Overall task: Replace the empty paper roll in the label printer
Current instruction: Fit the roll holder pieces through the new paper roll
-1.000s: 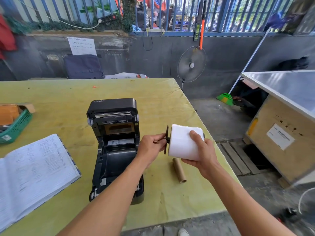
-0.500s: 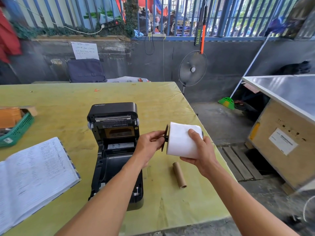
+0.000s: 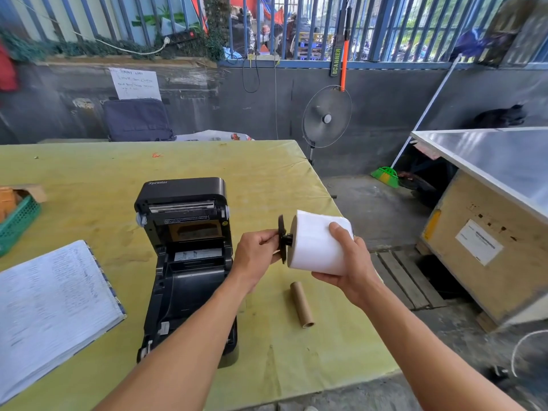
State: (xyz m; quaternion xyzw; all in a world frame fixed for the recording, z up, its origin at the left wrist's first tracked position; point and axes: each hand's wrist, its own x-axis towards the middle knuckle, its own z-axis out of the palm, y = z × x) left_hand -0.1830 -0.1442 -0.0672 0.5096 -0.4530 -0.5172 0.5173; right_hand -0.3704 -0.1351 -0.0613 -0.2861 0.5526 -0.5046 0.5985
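Gripping a full white label roll (image 3: 318, 243) above the table's right edge, the right hand (image 3: 348, 266) wraps its thumb over the top of the roll and its fingers beneath it, holding it on its side in the air. At the roll's left end a black spindle with a round flange (image 3: 283, 239) sticks out of the core; the left hand (image 3: 256, 256) is closed on that flange, pinching it between thumb and fingers. Below the roll, the empty brown cardboard core (image 3: 302, 304) lies flat on the yellow-green table (image 3: 252, 173), just right of the label printer (image 3: 185, 262). That black printer stands open, its lid tipped up and back, the paper bay exposed with nothing visible in it; the left forearm crosses over its front part. Farther left an open handwritten ledger (image 3: 50, 307) rests on the table, and a green plastic basket (image 3: 16, 222) sits at the left edge
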